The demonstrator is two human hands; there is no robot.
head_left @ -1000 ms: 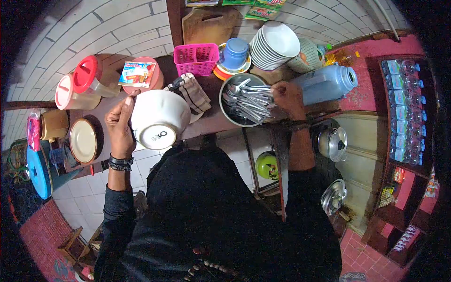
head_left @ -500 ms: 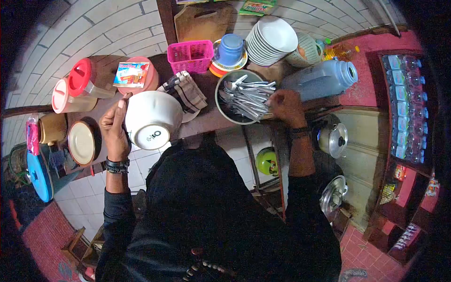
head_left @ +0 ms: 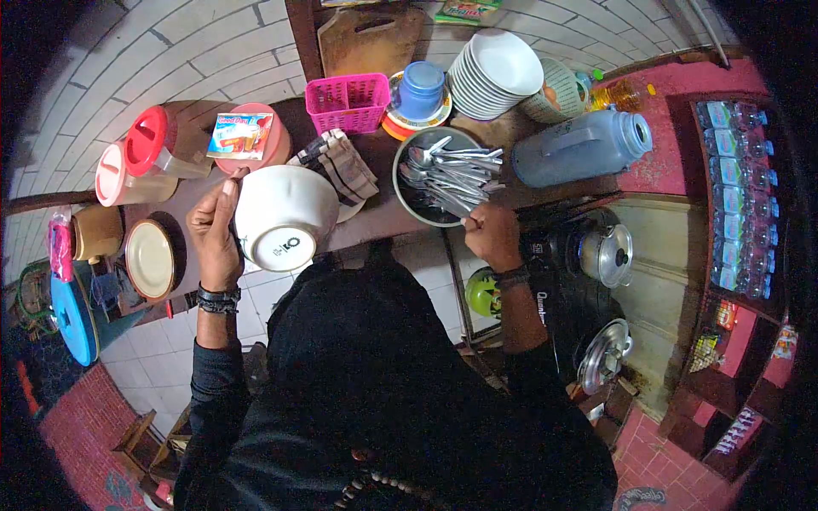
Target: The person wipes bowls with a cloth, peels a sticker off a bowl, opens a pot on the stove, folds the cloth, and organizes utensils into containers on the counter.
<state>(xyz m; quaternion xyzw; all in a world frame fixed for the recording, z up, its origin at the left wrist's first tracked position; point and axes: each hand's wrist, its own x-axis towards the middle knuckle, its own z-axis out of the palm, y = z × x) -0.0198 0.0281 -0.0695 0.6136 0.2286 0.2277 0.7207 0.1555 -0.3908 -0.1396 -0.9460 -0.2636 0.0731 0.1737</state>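
At eleven o'clock from the body (head_left: 366,383), the left hand (head_left: 215,228) clamps the tilted white bowl (head_left: 294,204); at one, the right hand (head_left: 492,234) is curled almost closed at the cutlery (head_left: 450,177) in the basin (head_left: 465,140), its hold I cannot tell. Picking seems in hand, calling for a fine pinch.

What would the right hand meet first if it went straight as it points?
Probably the cutlery in the round bowl, just ahead of the right hand; depth is unclear, so the bowl's rim might come first.

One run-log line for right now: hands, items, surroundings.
left hand: holds white bowl, base showing | right hand: at near rim of basin, by cutlery; grip unclear | behind basin: stacked bowls
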